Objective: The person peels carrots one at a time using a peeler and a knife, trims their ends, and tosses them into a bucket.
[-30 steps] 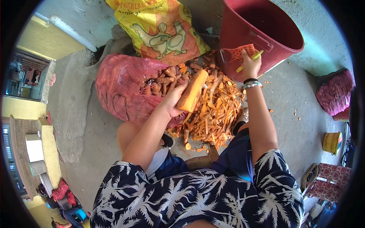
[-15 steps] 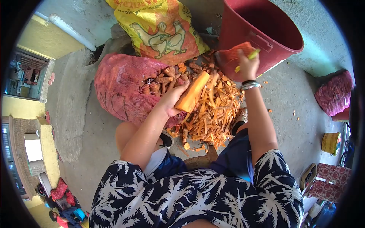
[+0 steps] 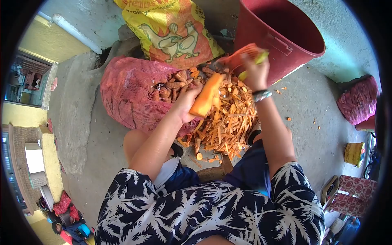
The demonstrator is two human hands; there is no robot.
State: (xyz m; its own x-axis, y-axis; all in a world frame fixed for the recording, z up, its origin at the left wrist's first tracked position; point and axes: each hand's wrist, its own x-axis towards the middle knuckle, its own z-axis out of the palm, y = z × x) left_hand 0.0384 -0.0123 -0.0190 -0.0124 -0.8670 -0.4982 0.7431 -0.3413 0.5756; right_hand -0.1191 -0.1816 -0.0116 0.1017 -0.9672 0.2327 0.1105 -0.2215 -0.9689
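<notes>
A thick peeled carrot [image 3: 205, 99] is gripped in my left hand [image 3: 184, 107], tilted with its far end up and to the right. Beyond it, my right hand [image 3: 257, 75] is closed round a tool [image 3: 241, 57] with yellow-green ends and a broad, flat orange-red part; motion blurs it, so its exact kind is unclear. A blurred orange strip hangs along the carrot's right side. Below both hands lies a heap of orange peelings [image 3: 232, 126] with cut round slices among them. Unpeeled carrots [image 3: 175, 83] spill from the pink mesh sack [image 3: 128, 96] beside my left hand.
A tall red bin [image 3: 261, 38] stands behind my right hand. Against the wall leans a yellow sack with printed chickens [image 3: 175, 34]. To the right are a filled purple mesh sack [image 3: 359, 100] and a yellow bucket [image 3: 354, 154]. At lower left sits another person [image 3: 69, 234].
My right hand and the tool have shifted slightly left, closer to the carrot. A strip now shows on the carrot's side. My left hand has stayed almost still.
</notes>
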